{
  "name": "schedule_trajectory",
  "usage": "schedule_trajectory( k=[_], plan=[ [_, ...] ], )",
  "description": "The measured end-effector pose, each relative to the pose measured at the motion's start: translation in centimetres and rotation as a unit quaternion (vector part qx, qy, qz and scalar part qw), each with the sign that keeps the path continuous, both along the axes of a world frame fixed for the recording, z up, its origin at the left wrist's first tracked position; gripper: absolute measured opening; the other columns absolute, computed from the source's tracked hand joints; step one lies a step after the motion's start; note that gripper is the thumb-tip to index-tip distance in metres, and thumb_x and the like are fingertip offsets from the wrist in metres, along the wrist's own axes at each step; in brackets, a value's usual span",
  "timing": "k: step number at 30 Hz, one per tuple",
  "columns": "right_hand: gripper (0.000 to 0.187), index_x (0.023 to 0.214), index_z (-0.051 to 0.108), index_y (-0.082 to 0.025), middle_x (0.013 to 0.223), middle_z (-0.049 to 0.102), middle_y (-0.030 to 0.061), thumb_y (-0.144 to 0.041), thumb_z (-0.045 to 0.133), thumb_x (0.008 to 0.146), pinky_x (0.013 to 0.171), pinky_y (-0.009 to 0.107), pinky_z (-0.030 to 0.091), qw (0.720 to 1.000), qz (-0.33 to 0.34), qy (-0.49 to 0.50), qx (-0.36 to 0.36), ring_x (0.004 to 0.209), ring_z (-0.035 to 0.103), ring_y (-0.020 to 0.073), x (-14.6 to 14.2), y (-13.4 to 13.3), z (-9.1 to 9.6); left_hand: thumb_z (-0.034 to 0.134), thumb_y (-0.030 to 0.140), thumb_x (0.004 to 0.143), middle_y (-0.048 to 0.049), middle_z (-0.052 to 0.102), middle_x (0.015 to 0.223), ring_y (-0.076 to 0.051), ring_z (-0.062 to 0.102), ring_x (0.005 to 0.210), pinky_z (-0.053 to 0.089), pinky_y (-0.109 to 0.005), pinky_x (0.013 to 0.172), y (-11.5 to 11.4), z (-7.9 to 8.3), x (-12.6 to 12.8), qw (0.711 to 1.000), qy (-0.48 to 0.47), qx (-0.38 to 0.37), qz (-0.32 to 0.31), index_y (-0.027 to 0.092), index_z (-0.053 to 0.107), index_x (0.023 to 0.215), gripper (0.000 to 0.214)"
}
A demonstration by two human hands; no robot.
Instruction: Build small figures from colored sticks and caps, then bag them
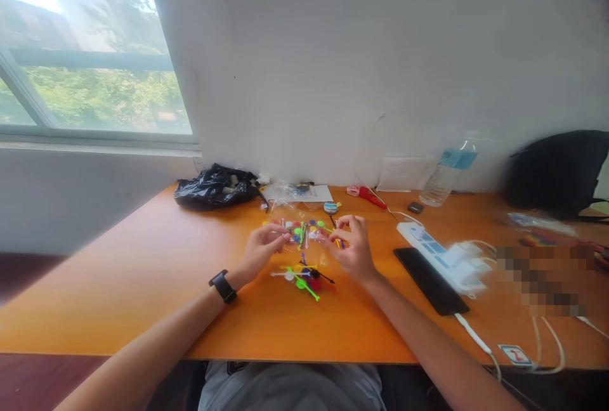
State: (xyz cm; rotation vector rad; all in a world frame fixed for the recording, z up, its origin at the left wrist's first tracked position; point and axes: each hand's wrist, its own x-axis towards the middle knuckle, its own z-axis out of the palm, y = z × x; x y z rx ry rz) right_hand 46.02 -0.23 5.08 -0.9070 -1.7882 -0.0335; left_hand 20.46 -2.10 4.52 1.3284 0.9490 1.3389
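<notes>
Between my two hands is a clear plastic bag (306, 231) with small coloured discs and thin arrow-ended plastic sticks in it. My left hand (259, 250), with a dark watch (222, 287) on its wrist, pinches the bag's left side between thumb and fingers. At the opposite side, my right hand (353, 249) is closed in a pinch on the clear plastic. Nearer to me, a loose pile of arrow-ended sticks (309, 292) and discs in green, yellow, black, white, blue and red lies on the orange-brown table (157, 271). The bag's opening cannot be made out.
A black plastic bag (214, 186) and a white sheet (323, 193) lie at the back. To the right are a red-handled tool (372, 198), a water bottle (442, 176), a power strip (428, 243), a black phone (431, 281) with a cable, and a black backpack (556, 173).
</notes>
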Motion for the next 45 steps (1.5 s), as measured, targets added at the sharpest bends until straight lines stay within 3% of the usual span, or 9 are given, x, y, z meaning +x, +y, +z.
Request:
schedule_trajectory(
  k=[3, 6, 12, 20, 22, 26, 29, 39, 45],
  plan=[
    [0.022, 0.075, 0.079, -0.026, 0.08, 0.058, 0.0069, -0.041, 0.078, 0.091, 0.083, 0.043, 0.05, 0.999, 0.017, -0.023, -0.03, 0.088, 0.053, 0.0266, 0.0, 0.0, 0.0, 0.088, 0.047, 0.08, -0.0073, 0.079, 0.084, -0.016, 0.07, 0.075, 0.049, -0.024, 0.065, 0.0, -0.2, 0.1, 1.0, -0.004, 0.01, 0.002, 0.016, 0.073, 0.09, 0.036],
    [0.019, 0.088, 0.083, -0.025, 0.08, 0.071, 0.0061, -0.041, 0.074, 0.095, 0.076, 0.04, 0.052, 0.982, 0.101, 0.012, -0.156, 0.078, 0.061, 0.0236, -0.2, 0.0, -0.3, 0.088, 0.048, 0.081, -0.0063, 0.078, 0.082, -0.015, 0.068, 0.071, 0.049, -0.024, 0.064, 0.1, -0.4, 0.1, 1.0, 0.003, 0.026, 0.002, 0.016, 0.072, 0.088, 0.036],
    [0.033, 0.107, 0.081, -0.022, 0.116, 0.081, 0.0117, -0.05, 0.075, 0.09, 0.089, 0.045, 0.06, 0.883, 0.214, 0.202, -0.365, 0.106, 0.076, 0.0312, -0.6, 0.1, -0.5, 0.087, 0.048, 0.081, -0.0082, 0.079, 0.088, -0.013, 0.064, 0.067, 0.05, -0.024, 0.061, 0.2, -0.7, 0.1, 0.999, 0.022, 0.036, 0.016, 0.015, 0.078, 0.096, 0.038],
    [0.038, 0.12, 0.077, -0.024, 0.137, 0.073, 0.0117, -0.046, 0.078, 0.089, 0.118, 0.049, 0.048, 0.744, 0.359, 0.309, -0.471, 0.126, 0.07, 0.0292, 0.4, -0.1, 1.6, 0.09, 0.047, 0.079, -0.0085, 0.079, 0.085, -0.014, 0.064, 0.064, 0.052, -0.026, 0.059, 0.4, -0.8, 0.3, 0.999, -0.004, 0.04, -0.007, 0.014, 0.078, 0.102, 0.042],
    [0.041, 0.122, 0.077, -0.023, 0.129, 0.077, 0.0121, -0.048, 0.077, 0.09, 0.116, 0.05, 0.049, 0.75, 0.361, 0.287, -0.474, 0.124, 0.071, 0.0293, 0.4, -0.1, 1.5, 0.09, 0.048, 0.078, -0.008, 0.078, 0.082, -0.014, 0.064, 0.063, 0.053, -0.026, 0.059, 0.3, -0.8, 0.3, 0.999, 0.002, 0.036, -0.016, 0.013, 0.079, 0.1, 0.042],
    [0.033, 0.104, 0.082, -0.023, 0.107, 0.083, 0.0103, -0.05, 0.083, 0.085, 0.104, 0.051, 0.055, 0.828, 0.28, 0.229, -0.429, 0.104, 0.077, 0.0294, -0.1, -0.3, 1.2, 0.09, 0.049, 0.078, -0.006, 0.076, 0.074, -0.013, 0.062, 0.058, 0.053, -0.026, 0.058, 0.1, -0.6, 0.3, 0.999, 0.025, 0.028, -0.032, 0.013, 0.08, 0.095, 0.041],
    [0.029, 0.098, 0.083, -0.024, 0.11, 0.082, 0.0089, -0.05, 0.083, 0.086, 0.112, 0.052, 0.051, 0.848, 0.274, 0.216, -0.398, 0.112, 0.074, 0.0297, -0.3, -0.4, 1.1, 0.089, 0.05, 0.079, -0.0061, 0.075, 0.074, -0.013, 0.062, 0.058, 0.053, -0.026, 0.059, 0.0, -0.6, 0.2, 0.998, 0.036, 0.031, -0.04, 0.013, 0.081, 0.094, 0.041],
    [0.038, 0.117, 0.079, -0.029, 0.136, 0.074, 0.0097, -0.044, 0.085, 0.084, 0.119, 0.055, 0.045, 0.733, 0.408, 0.265, -0.476, 0.128, 0.07, 0.0311, -0.2, -1.0, 1.5, 0.087, 0.048, 0.081, -0.0116, 0.081, 0.089, -0.02, 0.071, 0.074, 0.058, -0.031, 0.07, -0.2, -0.6, 0.2, 0.996, 0.055, 0.027, -0.068, 0.014, 0.083, 0.097, 0.038],
    [0.061, 0.14, 0.066, -0.034, 0.152, 0.062, 0.0095, -0.055, 0.08, 0.085, 0.122, 0.055, 0.039, 0.702, 0.448, 0.231, -0.503, 0.141, 0.06, 0.0313, -0.2, -1.8, 2.6, 0.082, 0.046, 0.087, -0.0138, 0.08, 0.111, -0.026, 0.075, 0.098, 0.06, -0.039, 0.089, -0.4, -0.4, 0.4, 0.992, 0.065, 0.052, -0.094, 0.016, 0.077, 0.114, 0.04]
  ],
)
